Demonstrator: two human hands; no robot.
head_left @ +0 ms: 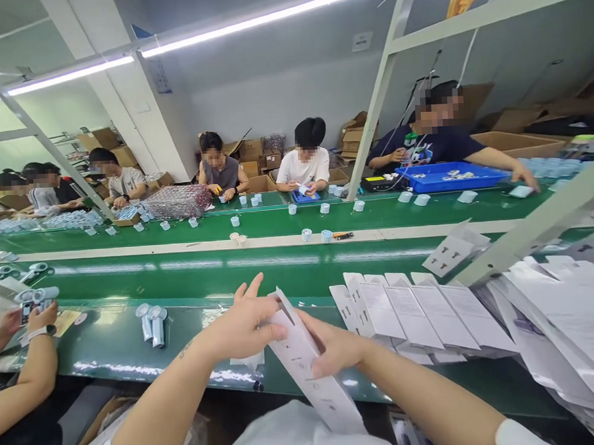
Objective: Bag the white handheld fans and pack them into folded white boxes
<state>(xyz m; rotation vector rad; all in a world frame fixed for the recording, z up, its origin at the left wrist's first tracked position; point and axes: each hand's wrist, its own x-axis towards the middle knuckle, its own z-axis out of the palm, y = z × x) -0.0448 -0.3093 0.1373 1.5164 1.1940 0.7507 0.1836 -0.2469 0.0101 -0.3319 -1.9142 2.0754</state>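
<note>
Crowding right side of near bench (197, 318), white carton pile (561, 316) seemed apt to slide if bumped. Row of white boxes (419, 309), right of centre, risked toppling if right forearm (422, 387) brushed it. Held box (329, 401), near centre, tilted, risked creasing under hard squeeze: left hand (249, 323) pinched upper end, two fingers raised; right hand (339, 345) clasped its side. Light-blue fans (152, 324), left, risked knocks if left hand swung wide.

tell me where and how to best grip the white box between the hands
Probably grip the white box by its long edges just below the upper end, the left hand coming from the left and the right hand from the right. It is long, narrow and tilted, its upper end apparently open, so holding both sides should steady it without covering the opening.
</note>
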